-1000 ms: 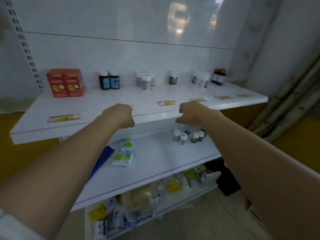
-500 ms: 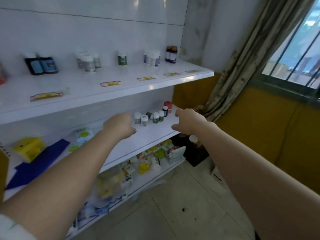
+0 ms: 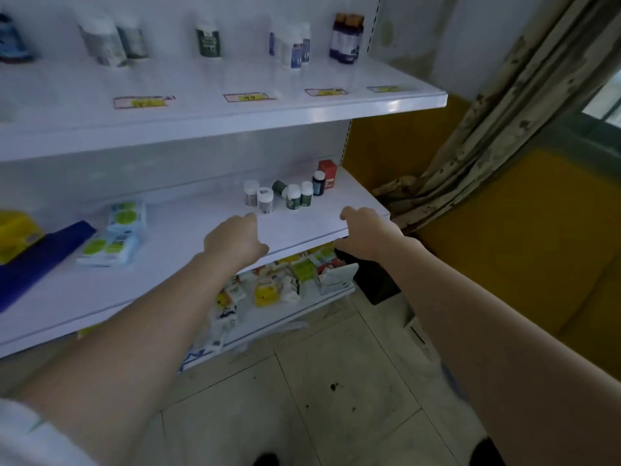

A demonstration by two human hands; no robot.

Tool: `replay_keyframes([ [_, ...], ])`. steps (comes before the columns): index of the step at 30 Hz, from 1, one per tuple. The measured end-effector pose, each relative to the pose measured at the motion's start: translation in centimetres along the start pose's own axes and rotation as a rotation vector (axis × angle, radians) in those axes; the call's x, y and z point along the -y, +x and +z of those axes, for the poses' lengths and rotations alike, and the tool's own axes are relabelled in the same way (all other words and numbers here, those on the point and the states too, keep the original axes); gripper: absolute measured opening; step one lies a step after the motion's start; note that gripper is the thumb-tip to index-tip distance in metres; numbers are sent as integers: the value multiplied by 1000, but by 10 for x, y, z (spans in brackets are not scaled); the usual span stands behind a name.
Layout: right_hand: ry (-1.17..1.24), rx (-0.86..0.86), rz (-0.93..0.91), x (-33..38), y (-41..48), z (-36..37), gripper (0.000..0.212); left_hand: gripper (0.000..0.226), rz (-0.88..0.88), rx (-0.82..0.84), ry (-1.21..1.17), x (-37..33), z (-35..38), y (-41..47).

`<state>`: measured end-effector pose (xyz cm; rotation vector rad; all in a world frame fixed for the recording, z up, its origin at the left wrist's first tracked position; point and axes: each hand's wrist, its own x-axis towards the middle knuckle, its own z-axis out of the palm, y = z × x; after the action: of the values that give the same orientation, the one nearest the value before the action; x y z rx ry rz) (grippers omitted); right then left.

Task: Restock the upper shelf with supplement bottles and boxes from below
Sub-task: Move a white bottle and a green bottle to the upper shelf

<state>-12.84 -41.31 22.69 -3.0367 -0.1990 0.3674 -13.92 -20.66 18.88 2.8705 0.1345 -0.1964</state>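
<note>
As the left hand (image 3: 235,242) and right hand (image 3: 364,235) hover mid-frame, loosely curled and empty, bottles (image 3: 293,198) stand just beyond on the shelf (image 3: 181,240).

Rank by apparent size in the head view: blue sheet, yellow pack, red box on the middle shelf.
1. blue sheet
2. yellow pack
3. red box, farther from the camera, so its true size is unsure.
</note>
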Motion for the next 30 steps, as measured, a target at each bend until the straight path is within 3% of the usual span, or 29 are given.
replay_keyframes([
  [15,16,142,-53,-21,252,61,54,49,-127,87,-37,8,75,226],
  [21,-11,117,-156,-20,338,95,51,56,-155,57,-48,21,114,297],
  [30,75,-8,-195,-7,429,135,65,69,-201,-21,-59,27,151,386],
])
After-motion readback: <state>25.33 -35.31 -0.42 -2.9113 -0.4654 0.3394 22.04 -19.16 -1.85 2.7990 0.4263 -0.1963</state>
